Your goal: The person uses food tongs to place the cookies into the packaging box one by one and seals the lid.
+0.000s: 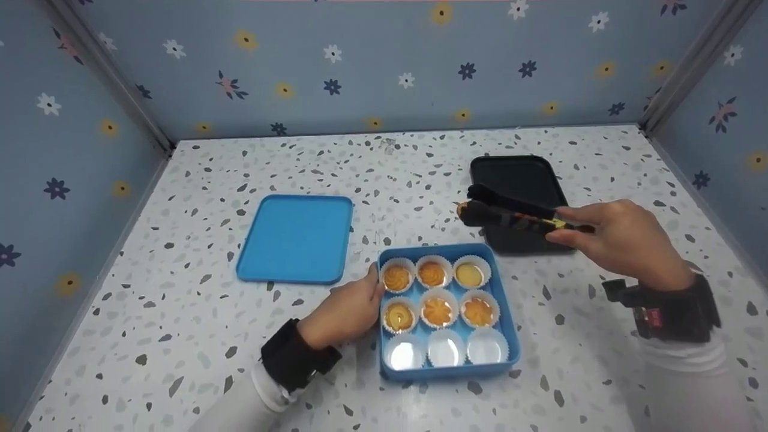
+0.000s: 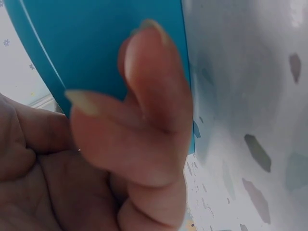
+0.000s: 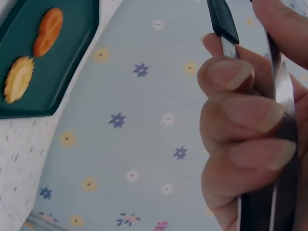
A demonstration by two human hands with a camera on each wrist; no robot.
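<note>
A blue box (image 1: 451, 373) holds rows of white paper cups. The back and middle rows contain cookies (image 1: 437, 312); the three front cups (image 1: 446, 348) look empty. My left hand (image 1: 347, 309) holds the box by its left wall, and in the left wrist view its curled fingers (image 2: 159, 82) lie against the blue side. My right hand (image 1: 624, 237) grips black-tipped metal tongs (image 1: 516, 215) above the dark tray (image 1: 510, 171). Something small and orange shows at the tongs' tips; its shape is mostly hidden. Two cookies lie on the tray in the right wrist view, one orange (image 3: 48, 31), one pale yellow (image 3: 19, 79).
A flat blue lid (image 1: 297, 240) lies left of the box on the speckled white table (image 1: 384, 174). Flower-patterned panels (image 1: 384, 54) stand along the back and both sides. The dark tray sits just behind the box, to its right.
</note>
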